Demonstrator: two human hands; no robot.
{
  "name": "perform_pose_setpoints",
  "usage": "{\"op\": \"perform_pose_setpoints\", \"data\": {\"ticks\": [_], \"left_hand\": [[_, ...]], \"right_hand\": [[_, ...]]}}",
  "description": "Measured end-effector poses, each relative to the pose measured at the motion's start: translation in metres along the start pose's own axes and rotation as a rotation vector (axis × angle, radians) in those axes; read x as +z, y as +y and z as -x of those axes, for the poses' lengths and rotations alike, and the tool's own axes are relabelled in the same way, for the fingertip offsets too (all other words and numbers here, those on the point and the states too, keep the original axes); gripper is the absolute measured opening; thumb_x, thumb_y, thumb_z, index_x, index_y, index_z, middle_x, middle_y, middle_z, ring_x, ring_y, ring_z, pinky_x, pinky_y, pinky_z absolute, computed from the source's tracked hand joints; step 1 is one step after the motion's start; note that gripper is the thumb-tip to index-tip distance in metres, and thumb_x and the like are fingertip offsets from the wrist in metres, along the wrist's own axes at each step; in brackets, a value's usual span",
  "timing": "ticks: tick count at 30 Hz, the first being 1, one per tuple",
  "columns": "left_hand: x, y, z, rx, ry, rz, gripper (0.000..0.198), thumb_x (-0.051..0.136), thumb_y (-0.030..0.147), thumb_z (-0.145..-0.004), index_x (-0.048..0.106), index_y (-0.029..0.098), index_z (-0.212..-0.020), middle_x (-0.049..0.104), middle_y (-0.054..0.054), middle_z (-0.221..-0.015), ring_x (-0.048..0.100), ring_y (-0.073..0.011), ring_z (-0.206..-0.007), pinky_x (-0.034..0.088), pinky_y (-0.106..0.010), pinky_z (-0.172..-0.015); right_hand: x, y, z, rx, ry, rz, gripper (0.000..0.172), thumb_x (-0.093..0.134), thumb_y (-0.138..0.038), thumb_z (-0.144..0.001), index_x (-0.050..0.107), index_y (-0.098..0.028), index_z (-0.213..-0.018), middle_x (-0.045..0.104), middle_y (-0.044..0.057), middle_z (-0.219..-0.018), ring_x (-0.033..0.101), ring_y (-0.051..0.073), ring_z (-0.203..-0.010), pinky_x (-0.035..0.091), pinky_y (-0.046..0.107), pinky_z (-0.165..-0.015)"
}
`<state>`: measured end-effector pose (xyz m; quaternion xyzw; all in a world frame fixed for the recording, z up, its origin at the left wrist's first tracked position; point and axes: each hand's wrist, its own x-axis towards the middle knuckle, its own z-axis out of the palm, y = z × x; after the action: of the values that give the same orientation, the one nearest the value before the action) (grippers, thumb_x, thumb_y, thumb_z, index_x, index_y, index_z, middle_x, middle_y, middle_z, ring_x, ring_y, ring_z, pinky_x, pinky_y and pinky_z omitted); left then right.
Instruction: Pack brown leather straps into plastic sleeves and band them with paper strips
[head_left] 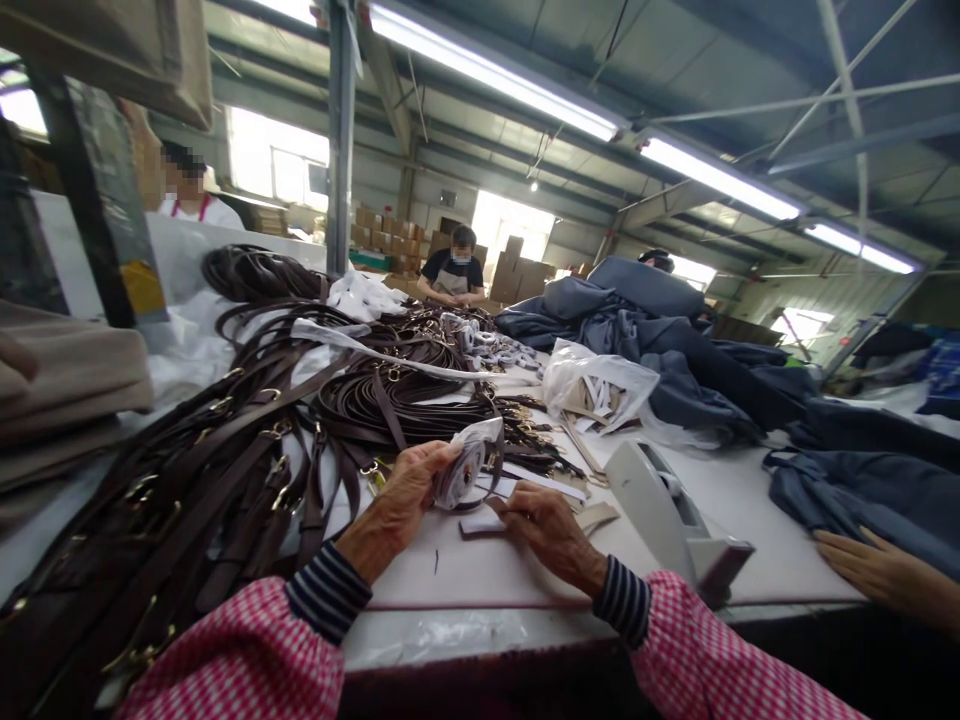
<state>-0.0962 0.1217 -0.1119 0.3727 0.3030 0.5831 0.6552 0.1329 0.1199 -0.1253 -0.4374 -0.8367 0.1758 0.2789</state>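
My left hand (401, 500) is closed around a coiled dark strap (459, 475) partly wrapped in white film, just above the table. Fingers of my right hand (547, 530) are pinched on the end of a brown strip, beside a short strip with a white face (481, 524) lying on the table. Left of my left hand lies a large heap of dark brown straps (255, 470) with gold-coloured metal clips. More coiled straps (397, 400) sit behind the wrapped coil.
A grey tape dispenser (652, 510) stands right of my right hand. Beyond it are a clear bag of strips (596, 385) and dark blue fabric (675, 340). Another person's hand (885, 575) rests by fabric at right. A masked person (454, 270) works at the far end.
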Motion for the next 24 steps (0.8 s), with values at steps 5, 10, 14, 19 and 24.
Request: {"op": "perform_pose_setpoints", "data": {"ticks": [5, 10, 14, 19, 24], "left_hand": [[0.003, 0.002, 0.003, -0.004, -0.048, -0.024, 0.045, 0.095, 0.048, -0.063, 0.072, 0.011, -0.076, 0.068, -0.003, -0.070, 0.056, -0.0104, -0.057, 0.042, -0.020, -0.053], [0.001, 0.002, 0.002, 0.006, -0.048, -0.024, 0.045, 0.096, 0.047, -0.063, 0.073, 0.011, -0.080, 0.068, -0.002, -0.072, 0.055, -0.0101, -0.057, 0.043, -0.021, -0.053], [-0.001, 0.002, 0.001, 0.007, -0.040, -0.006, 0.045, 0.096, 0.045, -0.063, 0.074, 0.011, -0.082, 0.069, -0.003, -0.073, 0.056, -0.0108, -0.059, 0.043, -0.021, -0.054], [-0.003, 0.002, 0.001, 0.007, -0.042, 0.010, 0.043, 0.097, 0.044, -0.061, 0.074, 0.013, -0.081, 0.069, -0.002, -0.075, 0.058, -0.0112, -0.061, 0.046, -0.021, -0.056], [-0.005, 0.003, 0.000, 0.005, -0.029, -0.016, 0.042, 0.094, 0.045, -0.066, 0.074, 0.013, -0.084, 0.071, -0.003, -0.077, 0.060, -0.0139, -0.063, 0.049, -0.023, -0.058]], "right_hand": [[0.009, 0.006, -0.010, 0.047, 0.123, -0.005, 0.036, 0.075, -0.029, -0.090, 0.063, -0.015, -0.060, 0.056, -0.001, -0.070, 0.051, 0.012, -0.065, 0.032, 0.026, -0.062], [0.014, -0.001, -0.004, 0.002, 0.027, -0.068, 0.022, 0.084, -0.031, -0.082, 0.073, -0.017, -0.069, 0.063, -0.001, -0.076, 0.057, 0.014, -0.071, 0.037, 0.024, -0.063], [0.002, -0.002, 0.001, -0.087, -0.147, -0.150, 0.025, 0.067, -0.032, -0.098, 0.075, -0.017, -0.079, 0.064, 0.001, -0.081, 0.058, 0.015, -0.075, 0.042, 0.026, -0.070], [-0.024, -0.017, -0.014, -0.111, 0.067, 0.076, 0.024, 0.053, -0.029, -0.105, 0.068, -0.018, -0.091, 0.067, 0.004, -0.089, 0.058, 0.019, -0.088, 0.042, 0.030, -0.080], [-0.029, -0.043, -0.030, 0.011, -0.090, -0.033, 0.025, 0.053, -0.027, -0.102, 0.064, -0.018, -0.081, 0.060, -0.003, -0.060, 0.055, 0.011, -0.057, 0.038, 0.024, -0.062]]}}
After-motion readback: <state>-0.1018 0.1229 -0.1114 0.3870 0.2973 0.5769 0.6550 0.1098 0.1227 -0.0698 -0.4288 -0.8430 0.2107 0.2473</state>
